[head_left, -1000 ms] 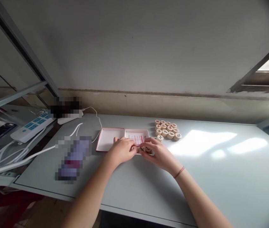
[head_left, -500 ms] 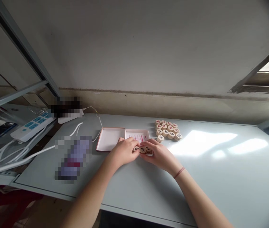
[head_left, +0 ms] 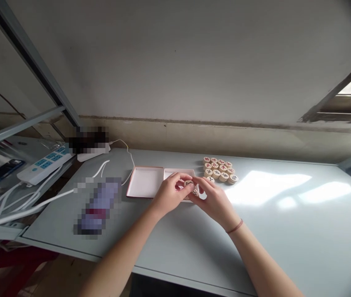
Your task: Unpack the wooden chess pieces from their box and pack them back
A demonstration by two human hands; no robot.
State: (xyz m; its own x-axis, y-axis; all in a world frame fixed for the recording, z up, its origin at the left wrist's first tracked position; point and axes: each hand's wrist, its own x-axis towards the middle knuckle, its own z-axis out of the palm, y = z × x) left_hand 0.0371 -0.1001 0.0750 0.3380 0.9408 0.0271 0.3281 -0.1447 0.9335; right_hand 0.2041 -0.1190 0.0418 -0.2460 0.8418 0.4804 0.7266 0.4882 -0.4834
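My left hand (head_left: pixel 171 194) is closed, with its thumb and forefinger on a round wooden Chinese chess piece (head_left: pixel 188 182) marked with a black character. Facing it, my right hand (head_left: pixel 214 201) curls its thumb and fingers around further Chinese chess pieces (head_left: pixel 195 192), partly hidden. Both hands are over the near part of the white inner tray (head_left: pixel 180 170) of an open box. Its white-lined lid (head_left: pixel 145 181) lies flat to the left. Right of the tray, several stacked Chinese chess pieces (head_left: pixel 215 166) with red and black characters stand in rows.
A grey table (head_left: pixel 175 243) bears everything, with a wall (head_left: pixel 175 82) behind it. At the left lie a blurred purple object (head_left: pixel 101 202), white cables (head_left: pixel 51 201) and a power strip (head_left: pixel 43 164). A metal frame post (head_left: pixel 36 57) rises there.
The row of chess pieces pinched between my hands has moved right and slightly up. My left hand has shifted right, close against my right hand, now covering the lined paper in the tray.
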